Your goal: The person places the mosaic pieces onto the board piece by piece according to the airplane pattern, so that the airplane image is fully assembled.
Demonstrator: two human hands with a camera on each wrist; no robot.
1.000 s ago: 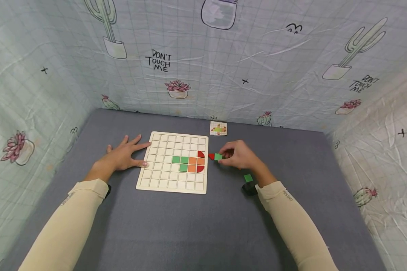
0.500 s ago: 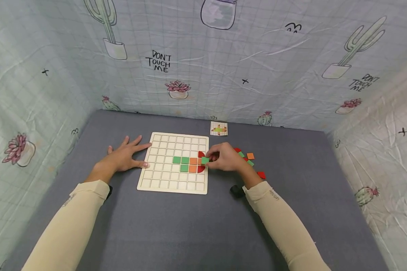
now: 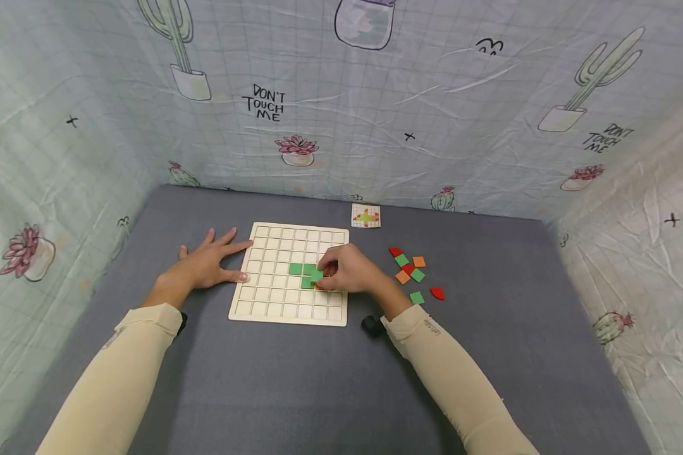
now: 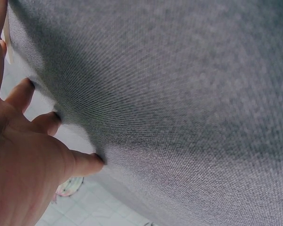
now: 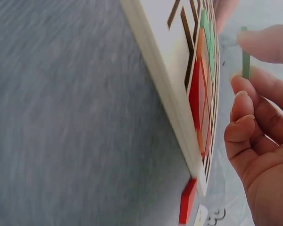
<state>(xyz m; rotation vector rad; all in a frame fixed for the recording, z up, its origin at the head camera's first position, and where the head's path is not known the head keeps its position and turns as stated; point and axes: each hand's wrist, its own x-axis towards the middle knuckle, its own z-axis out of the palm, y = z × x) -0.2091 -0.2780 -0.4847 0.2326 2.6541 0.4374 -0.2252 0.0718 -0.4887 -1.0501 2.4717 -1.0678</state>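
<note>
My right hand (image 3: 350, 270) pinches a green square tile (image 5: 245, 54) between thumb and fingertips, above a pale gridded board (image 3: 273, 309). Green tiles (image 3: 295, 268) lie in the middle of the board. Beside them, orange tiles (image 5: 200, 51) and red curved pieces (image 5: 194, 96) show in the right wrist view; the hand hides most of these in the head view. My left hand (image 3: 205, 260) lies with fingers spread at the board's left side, its thumb and index finger at the edge and its other fingertips on the grey cloth.
Right of the board lie several loose pieces, among them a green square (image 3: 417, 297), an orange square (image 3: 418, 261) and a red piece (image 3: 437, 294). Close by the board is another red piece (image 5: 187, 200). A small pattern card (image 3: 366, 215) lies behind, before the printed curtain (image 3: 341, 158).
My right hand has moved left with the green tile, from beside the board to over its middle. The loose pieces at the right have come into sight. My left hand stays put.
</note>
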